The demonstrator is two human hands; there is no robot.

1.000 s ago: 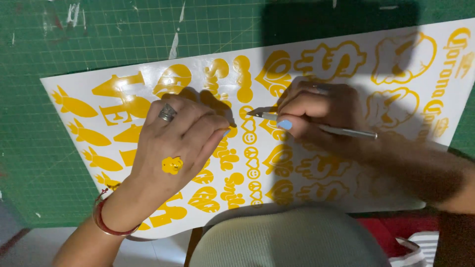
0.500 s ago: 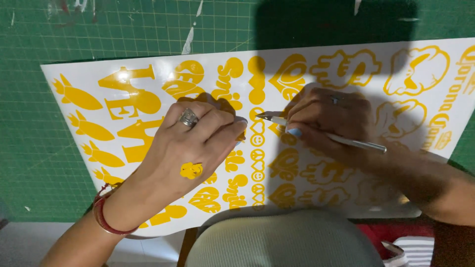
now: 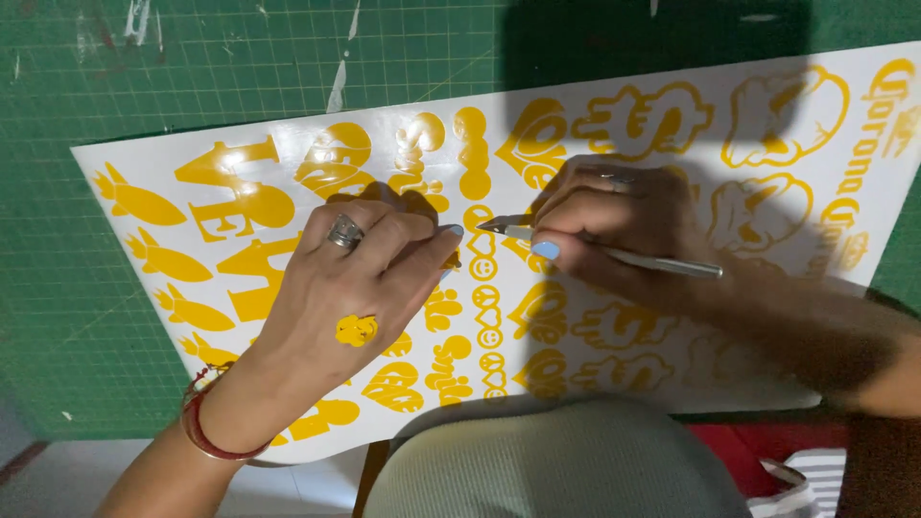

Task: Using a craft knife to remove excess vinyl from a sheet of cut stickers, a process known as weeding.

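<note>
Flat on the green cutting mat (image 3: pixel 192 86): white sticker sheet (image 3: pixel 614 115), thin, floppy, probably easily torn, best pinned by palm. Left hand (image 3: pixel 355 278) pressed flat, fingers spread narrow. Right hand (image 3: pixel 614 230) pinching slim craft knife (image 3: pixel 652 261), tip at small yellow decals (image 3: pixel 484 288).

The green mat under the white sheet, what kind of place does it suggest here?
Probably a craft or sign-making worktable. The gridded green cutting mat, the white sheet of yellow cut-out stickers and the slim craft knife in the right hand point to sticker work. The left hand presses the sheet.
</note>
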